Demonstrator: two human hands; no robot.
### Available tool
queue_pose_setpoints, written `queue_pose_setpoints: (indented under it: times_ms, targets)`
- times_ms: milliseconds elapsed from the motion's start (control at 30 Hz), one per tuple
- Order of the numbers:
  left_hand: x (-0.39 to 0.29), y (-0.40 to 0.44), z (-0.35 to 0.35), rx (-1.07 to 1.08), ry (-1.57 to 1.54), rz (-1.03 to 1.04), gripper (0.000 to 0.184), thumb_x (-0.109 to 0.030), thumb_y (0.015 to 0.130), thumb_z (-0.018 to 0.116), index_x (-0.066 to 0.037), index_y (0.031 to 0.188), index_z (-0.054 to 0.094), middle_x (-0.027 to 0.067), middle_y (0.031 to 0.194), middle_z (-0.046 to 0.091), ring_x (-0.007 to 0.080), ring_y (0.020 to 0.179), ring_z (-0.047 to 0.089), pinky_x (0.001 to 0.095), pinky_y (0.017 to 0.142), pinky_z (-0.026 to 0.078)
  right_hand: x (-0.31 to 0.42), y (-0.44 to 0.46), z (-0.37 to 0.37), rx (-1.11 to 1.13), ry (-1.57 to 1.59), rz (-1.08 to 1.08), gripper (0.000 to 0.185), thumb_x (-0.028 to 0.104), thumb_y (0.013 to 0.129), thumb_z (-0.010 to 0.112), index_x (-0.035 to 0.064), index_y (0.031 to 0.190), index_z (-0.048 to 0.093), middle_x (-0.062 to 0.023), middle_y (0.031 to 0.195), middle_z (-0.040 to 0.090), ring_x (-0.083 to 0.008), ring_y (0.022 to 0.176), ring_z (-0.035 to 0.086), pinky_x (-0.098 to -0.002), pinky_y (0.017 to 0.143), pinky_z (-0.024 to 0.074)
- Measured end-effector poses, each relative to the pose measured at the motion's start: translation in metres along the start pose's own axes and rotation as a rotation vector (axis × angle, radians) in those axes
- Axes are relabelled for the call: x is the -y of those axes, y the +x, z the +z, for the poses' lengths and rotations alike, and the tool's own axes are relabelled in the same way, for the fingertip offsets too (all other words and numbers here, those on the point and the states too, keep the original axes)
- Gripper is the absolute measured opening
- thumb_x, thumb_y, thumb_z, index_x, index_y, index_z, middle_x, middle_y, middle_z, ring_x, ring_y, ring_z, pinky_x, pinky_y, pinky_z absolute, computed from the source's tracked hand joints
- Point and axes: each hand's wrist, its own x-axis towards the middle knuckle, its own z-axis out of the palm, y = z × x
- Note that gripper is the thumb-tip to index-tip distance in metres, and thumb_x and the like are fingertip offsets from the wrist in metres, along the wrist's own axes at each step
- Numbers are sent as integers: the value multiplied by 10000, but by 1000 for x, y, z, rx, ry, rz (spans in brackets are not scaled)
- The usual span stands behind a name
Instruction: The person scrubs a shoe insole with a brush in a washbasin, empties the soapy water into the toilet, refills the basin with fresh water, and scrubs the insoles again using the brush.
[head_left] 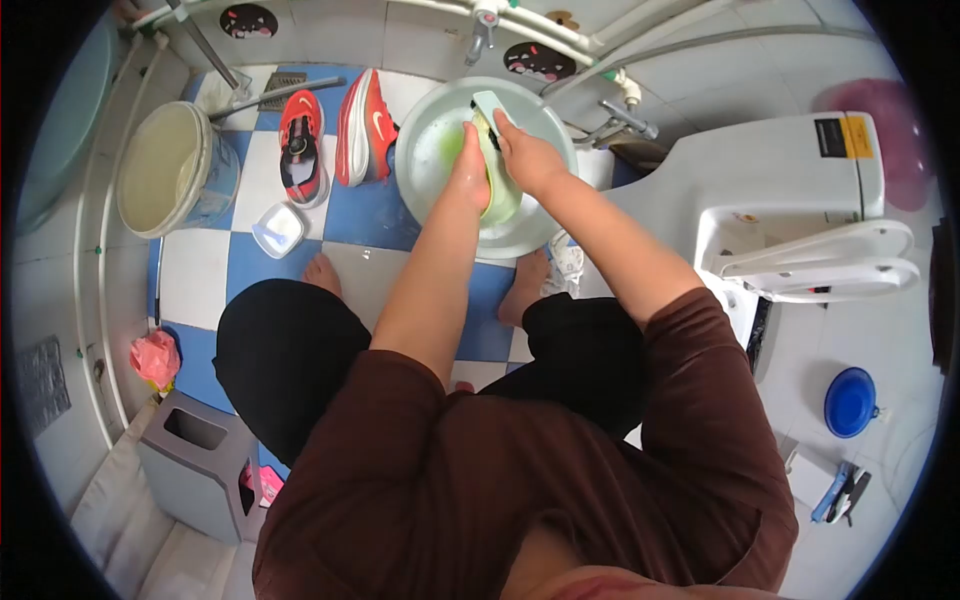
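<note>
A pale green basin [408,185] with sudsy water stands on the floor in front of me. Over it, my left hand [470,175] is closed around a light yellow-green shoe [507,207], tilted and partly hidden by my hands. My right hand [530,160] grips a pale brush [488,103] with a dark underside, pressed against the shoe near its upper end. Left of the basin are two red sneakers, one upright [352,140] and one sole-down [299,150]. Close to them sits a small white dish [278,230] with a bluish tool in it.
A large bucket [225,165] stands at the left. A tap [484,35] is above the basin, and a white toilet [790,160] with its seat raised is at the right. A grey stool [200,470] is at the lower left. My bare feet [525,285] are close to the basin.
</note>
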Motion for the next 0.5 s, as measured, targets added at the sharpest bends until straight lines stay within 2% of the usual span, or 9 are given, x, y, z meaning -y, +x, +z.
queue_pose_setpoints:
  times_ms: [100,133,233,300,367,500]
  targets:
    - [-40,-15,-16,-43,-83,-140,678,-565,959,117,-91,1333,426,159,1195,584,288,1070,559,447,916,451,-8,2,46,-21,52,-150,493,296,966,362,237,1446,268,-267,1013,613,-434,897,599,-469,827,473]
    - [-40,-5,-33,85,-187,-12,686,-572,957,149,-70,1292,477,139,1138,607,288,997,588,402,903,457,-4,-17,60,-108,76,-268,503,234,949,364,198,1443,278,-239,912,642,-405,797,625,-497,755,476]
    - [-31,10,-41,68,-99,-27,617,-511,976,200,-51,1267,491,127,1149,596,275,1013,577,406,914,453,1,2,47,-19,6,-88,503,234,947,363,198,1441,279,-246,897,641,-409,788,623,-502,758,470]
    - [-12,10,-27,-31,-102,-26,535,-474,973,331,-53,1260,494,102,1233,545,251,1082,538,399,961,424,-2,36,34,-167,26,18,495,245,949,364,191,1435,289,-243,866,642,-407,782,617,-498,759,469]
    - [-14,32,-46,6,-129,14,628,-558,956,267,-58,1263,491,109,1196,566,269,1049,552,416,905,459,3,37,54,-288,73,-36,495,248,949,379,187,1433,293,-246,854,638,-411,776,614,-493,743,472]
    - [-59,1,-29,193,-109,55,770,-635,925,107,-60,1334,416,157,1228,559,314,1018,559,447,859,477,33,-17,66,-190,127,-58,512,252,943,414,208,1438,288,-253,783,623,-416,706,606,-488,679,478]
